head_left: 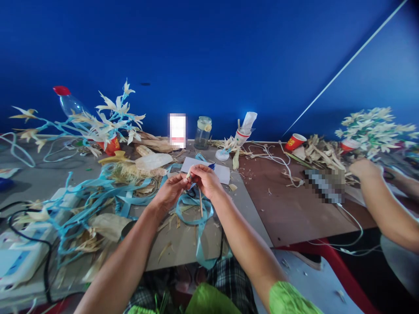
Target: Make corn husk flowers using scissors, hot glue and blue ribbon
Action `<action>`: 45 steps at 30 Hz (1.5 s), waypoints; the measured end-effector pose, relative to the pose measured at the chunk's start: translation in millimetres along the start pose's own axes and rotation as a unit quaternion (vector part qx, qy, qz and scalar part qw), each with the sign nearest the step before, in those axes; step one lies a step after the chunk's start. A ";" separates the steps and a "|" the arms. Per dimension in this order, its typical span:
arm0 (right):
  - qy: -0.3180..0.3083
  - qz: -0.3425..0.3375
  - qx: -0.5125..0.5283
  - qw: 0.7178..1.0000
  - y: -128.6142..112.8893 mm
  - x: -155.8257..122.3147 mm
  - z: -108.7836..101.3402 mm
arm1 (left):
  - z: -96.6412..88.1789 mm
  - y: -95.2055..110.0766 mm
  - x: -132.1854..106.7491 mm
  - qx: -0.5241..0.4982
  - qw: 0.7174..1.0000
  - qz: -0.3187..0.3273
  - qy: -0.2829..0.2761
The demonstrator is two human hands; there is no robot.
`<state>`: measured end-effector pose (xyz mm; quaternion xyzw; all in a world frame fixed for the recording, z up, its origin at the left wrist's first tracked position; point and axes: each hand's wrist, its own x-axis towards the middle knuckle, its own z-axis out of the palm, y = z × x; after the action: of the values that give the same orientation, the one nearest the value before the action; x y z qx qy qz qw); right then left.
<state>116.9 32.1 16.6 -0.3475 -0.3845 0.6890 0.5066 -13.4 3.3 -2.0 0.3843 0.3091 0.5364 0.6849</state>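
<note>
Cream-coloured and slight, the small piece (189,174) sits where the two grips meet, and I find both closed on it: the left hand (176,186) pinches from one side, and the right hand (205,178) appears to pinch from the other, fingertips touching or all but touching. In my judgement the governing relation is this: the small piece lies between the two pinches, so neither hand is the nearer. Its long axis seems slanted, the upper end leaning toward the right hand; fingers cover much of it, and I cannot certify its ends. Taking the white card (224,174) as datum, I place the small piece at its near edge, toward its left end. A thin stick (201,203) runs from beneath the right hand, away from the card on its near side; whether that hand holds it I cannot tell. Looped blue ribbon (200,244) lies on that same near side. Left of the card I record a tangle of light-blue strands (108,185); behind it, a glass jar (203,137); well to its right, a co-worker's hand (365,169).
</note>
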 end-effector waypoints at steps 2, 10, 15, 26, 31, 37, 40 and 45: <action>-0.004 0.000 -0.002 1.000 0.6 0.4 -0.5 | -0.8 -1.6 1.0 0.012 1.000 0.010 -0.001; 0.000 -0.003 0.003 1.000 2.6 2.1 -3.4 | -6.3 -6.3 4.2 0.029 0.999 0.039 0.012; -0.006 0.000 0.018 1.000 1.3 1.7 -2.3 | -5.4 -6.0 4.0 0.068 0.995 0.066 0.025; 0.008 0.011 0.026 1.000 1.4 2.1 -2.4 | -5.5 -5.7 3.6 0.057 0.997 0.040 0.020; 0.006 0.013 0.026 1.000 2.0 2.3 -2.6 | -2.3 -3.2 2.5 0.075 0.996 0.041 0.008; -0.003 0.012 0.028 1.000 1.0 1.9 -2.1 | -3.7 -6.5 2.7 0.082 0.995 0.049 0.014; 0.005 0.011 0.024 1.000 1.2 2.2 -1.2 | -6.2 -9.7 3.5 0.088 0.994 0.053 0.030; 0.030 -0.023 -0.002 0.999 3.9 3.3 -0.2 | -10.5 -10.7 5.6 0.136 0.984 0.080 0.085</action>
<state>114.6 34.6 12.8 -0.3600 -0.3784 0.6659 0.5327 -15.5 9.4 -16.6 0.4503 0.4045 0.5731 0.5524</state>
